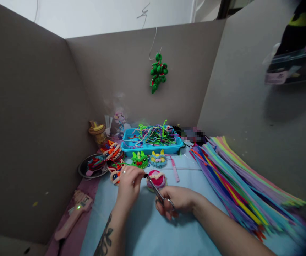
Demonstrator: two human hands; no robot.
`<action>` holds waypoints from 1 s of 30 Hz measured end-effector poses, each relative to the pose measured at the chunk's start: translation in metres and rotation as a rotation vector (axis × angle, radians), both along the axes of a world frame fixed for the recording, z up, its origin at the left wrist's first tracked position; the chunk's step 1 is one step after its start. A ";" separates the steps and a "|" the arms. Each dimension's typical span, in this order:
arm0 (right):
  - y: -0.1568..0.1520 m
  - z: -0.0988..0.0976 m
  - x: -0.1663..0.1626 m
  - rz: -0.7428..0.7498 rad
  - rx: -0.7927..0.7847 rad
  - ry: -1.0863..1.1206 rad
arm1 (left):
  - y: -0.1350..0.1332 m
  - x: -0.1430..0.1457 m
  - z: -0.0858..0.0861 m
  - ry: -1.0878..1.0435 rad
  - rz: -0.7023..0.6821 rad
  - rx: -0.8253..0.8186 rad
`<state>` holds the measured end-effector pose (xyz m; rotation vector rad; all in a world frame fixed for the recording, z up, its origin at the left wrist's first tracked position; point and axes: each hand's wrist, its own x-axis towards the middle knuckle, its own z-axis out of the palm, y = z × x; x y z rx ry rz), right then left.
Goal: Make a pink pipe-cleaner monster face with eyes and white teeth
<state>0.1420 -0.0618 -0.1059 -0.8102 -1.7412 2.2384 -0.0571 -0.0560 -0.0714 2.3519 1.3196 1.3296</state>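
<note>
Both hands were close together over the table (147, 233): the right hand (179, 200) had its grip clenched on the scissors (157, 192), whose tips reached the left hand (128, 185), its grip pinched tight on something too small to tell. Just behind the blades lay a pink pipe-cleaner round (158, 180), with the blue tray (153, 148) of scraps farther back.

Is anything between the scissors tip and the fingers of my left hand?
Nothing visible. The scissors in the right hand reach straight to the fingers of the left hand; the pink round piece lies just beyond the blades, not between.
</note>
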 end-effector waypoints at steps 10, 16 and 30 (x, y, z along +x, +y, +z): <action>-0.001 0.005 0.001 -0.103 0.021 -0.046 | 0.001 -0.002 0.000 -0.003 -0.005 0.011; 0.001 0.005 0.002 -0.167 0.032 0.024 | 0.001 -0.002 0.002 -0.026 0.004 0.033; 0.001 0.000 -0.001 -0.236 0.042 0.046 | 0.003 -0.008 0.003 0.012 0.070 0.059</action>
